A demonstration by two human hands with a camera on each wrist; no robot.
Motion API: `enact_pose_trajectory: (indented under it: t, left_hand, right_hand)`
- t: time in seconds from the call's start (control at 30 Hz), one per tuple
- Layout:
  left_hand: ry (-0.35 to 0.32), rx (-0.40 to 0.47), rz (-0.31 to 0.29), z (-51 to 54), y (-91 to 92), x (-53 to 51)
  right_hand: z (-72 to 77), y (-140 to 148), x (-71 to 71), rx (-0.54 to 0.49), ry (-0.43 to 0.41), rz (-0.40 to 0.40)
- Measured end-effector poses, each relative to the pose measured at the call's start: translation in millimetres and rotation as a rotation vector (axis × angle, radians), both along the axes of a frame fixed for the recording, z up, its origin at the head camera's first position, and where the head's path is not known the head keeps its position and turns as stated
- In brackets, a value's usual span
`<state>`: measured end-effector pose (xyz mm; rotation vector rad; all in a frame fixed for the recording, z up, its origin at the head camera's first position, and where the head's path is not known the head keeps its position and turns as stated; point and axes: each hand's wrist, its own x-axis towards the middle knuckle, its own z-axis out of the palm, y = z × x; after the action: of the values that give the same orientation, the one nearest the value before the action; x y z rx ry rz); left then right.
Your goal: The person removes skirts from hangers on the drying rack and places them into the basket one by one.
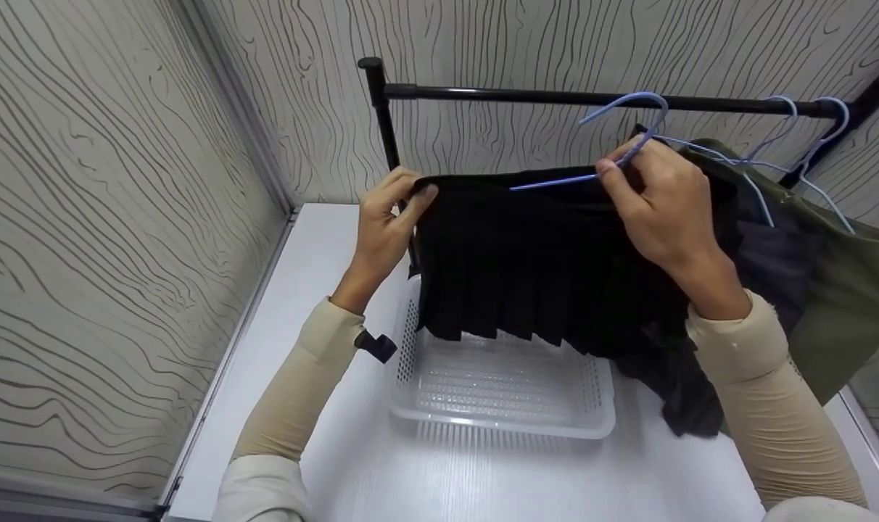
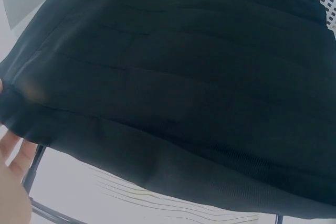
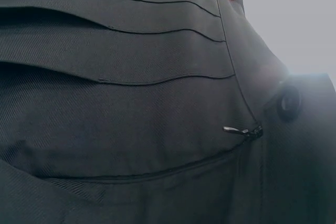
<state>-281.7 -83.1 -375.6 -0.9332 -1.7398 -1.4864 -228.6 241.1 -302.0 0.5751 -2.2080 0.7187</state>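
A black pleated skirt (image 1: 512, 254) is stretched between the two hands, its waistband uppermost. My left hand (image 1: 389, 217) pinches the waistband at its left end. My right hand (image 1: 664, 199) grips a blue wire hanger (image 1: 555, 183) below its hook. One arm of this hanger lies along the waistband; its other arm is mostly hidden by the right hand and cloth. The hook appears in front of the rack bar. In the right wrist view, a zipper pull (image 3: 239, 130) and a button (image 3: 290, 102) show on the skirt. The left wrist view is mostly filled with black cloth.
A black rack bar (image 1: 497, 95) runs across the back. At right hang a green garment (image 1: 856, 304) and a dark blue garment (image 1: 773, 268), with blue hangers. Below the skirt, a white perforated basket (image 1: 512, 424) stands on a white table (image 1: 352, 464). Wood-patterned panels stand behind and left.
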Motion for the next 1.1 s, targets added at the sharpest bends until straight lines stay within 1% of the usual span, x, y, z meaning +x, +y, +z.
enact_pose_trajectory:
  t: [0.2, 0.47, 0.6, 0.7, 0.83, 0.97, 1.1]
  left_hand:
    - [0.012, -0.01, 0.017, -1.8, -2.1, -1.3]
    - [0.01, -0.018, 0.041, -4.2, -2.8, -0.1]
    - [-0.007, 0.0, 0.039, -5.5, -4.8, -0.4]
    - [-0.025, 0.023, 0.052, -6.8, -6.9, -1.0]
    - [-0.034, 0.029, 0.065, -5.0, -7.5, -2.1]
    - [-0.024, 0.014, 0.061, -1.6, -6.5, -2.9]
    - [-0.018, 0.025, 0.056, -2.1, -7.5, -2.6]
  right_hand:
    - [-1.9, 0, 0.4, 0.004, 0.021, 0.001]
    - [-4.3, 2, 2.1, -0.012, 0.016, -0.009]
    - [-4.8, 3, 2.4, -0.021, 0.01, -0.01]
    - [-4.5, 6, 2.0, -0.044, 0.001, -0.013]
    - [-3.1, 10, 1.1, -0.074, -0.006, -0.011]
    - [-1.9, 12, 0.0, -0.095, -0.001, -0.008]
    - [-2.1, 12, -1.1, -0.094, -0.002, -0.008]
